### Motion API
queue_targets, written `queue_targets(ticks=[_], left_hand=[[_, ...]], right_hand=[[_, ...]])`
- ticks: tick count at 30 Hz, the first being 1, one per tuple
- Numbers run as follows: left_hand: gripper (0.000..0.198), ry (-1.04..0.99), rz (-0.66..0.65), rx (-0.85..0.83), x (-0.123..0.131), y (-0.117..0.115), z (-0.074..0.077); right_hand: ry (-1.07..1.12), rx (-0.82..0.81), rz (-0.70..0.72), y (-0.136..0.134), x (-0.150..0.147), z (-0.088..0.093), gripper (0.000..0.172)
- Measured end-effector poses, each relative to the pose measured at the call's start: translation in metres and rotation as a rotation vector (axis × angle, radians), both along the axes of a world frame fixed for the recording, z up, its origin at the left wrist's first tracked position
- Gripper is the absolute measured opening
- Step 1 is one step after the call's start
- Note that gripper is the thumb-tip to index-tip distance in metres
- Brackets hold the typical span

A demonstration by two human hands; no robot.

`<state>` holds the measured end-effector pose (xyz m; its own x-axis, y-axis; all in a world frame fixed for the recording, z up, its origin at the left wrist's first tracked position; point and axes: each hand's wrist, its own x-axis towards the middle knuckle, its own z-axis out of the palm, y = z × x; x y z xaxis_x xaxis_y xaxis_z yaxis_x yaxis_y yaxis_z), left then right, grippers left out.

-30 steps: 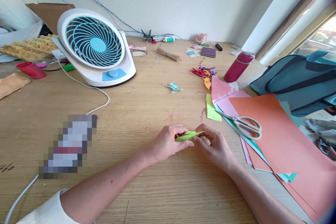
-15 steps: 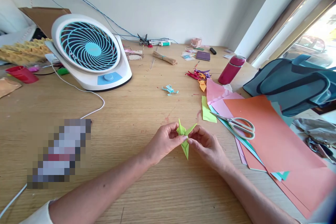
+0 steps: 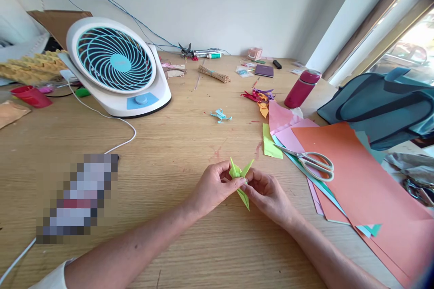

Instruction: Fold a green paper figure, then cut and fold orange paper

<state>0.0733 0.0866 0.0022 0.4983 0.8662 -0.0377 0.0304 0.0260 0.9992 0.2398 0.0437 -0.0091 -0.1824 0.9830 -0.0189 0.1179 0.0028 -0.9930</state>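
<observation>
A lime-green origami crane [image 3: 243,198] is pinched between both hands above the wooden table [image 3: 162,162]. Two narrow points stick up from it and a broader pointed flap hangs toward me. My left hand [image 3: 215,187] grips it from the left, thumb across its middle. From the right, my right hand [image 3: 269,194] pinches it, its thumb close to the left thumb tip. The fingers hide part of the folds. A small light-blue folded paper piece [image 3: 221,115] lies farther back, and a flat lime-green paper strip [image 3: 271,142] lies to the right.
Scissors [image 3: 313,162] rest on stacked coloured paper [image 3: 366,176] at the right. Behind are folded paper pieces [image 3: 261,97], a magenta bottle [image 3: 302,89] and a teal bag [image 3: 376,104]. A white fan [image 3: 118,67] stands at the left, its cord [image 3: 130,128] crossing the table. A stick bundle [image 3: 213,73] lies at the back.
The crane has tilted slightly, its lower point swinging to the right and a little down. Both hands keep their pinch on it. The view has shifted slightly.
</observation>
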Motion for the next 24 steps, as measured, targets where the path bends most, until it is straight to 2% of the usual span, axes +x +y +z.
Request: queue_targets(ticks=[9, 14, 18, 24], left_hand=[[0.015, 0.124, 0.006, 0.172, -0.002, -0.001, 0.006], [0.015, 0.153, -0.006, 0.149, -0.004, 0.000, 0.009], [0.009, 0.250, 0.036, 0.211, -0.005, 0.001, 0.014], [0.005, 0.252, 0.057, 0.243, -0.003, 0.000, 0.014]], right_hand=[[-0.055, 0.029, -0.012, -0.001, -0.001, -0.004, 0.034], [-0.076, 0.031, -0.021, -0.001, -0.001, -0.006, 0.033], [-0.083, 0.021, -0.029, -0.001, -0.001, -0.004, 0.033], [-0.099, 0.039, -0.020, -0.002, 0.000, -0.004, 0.031]])
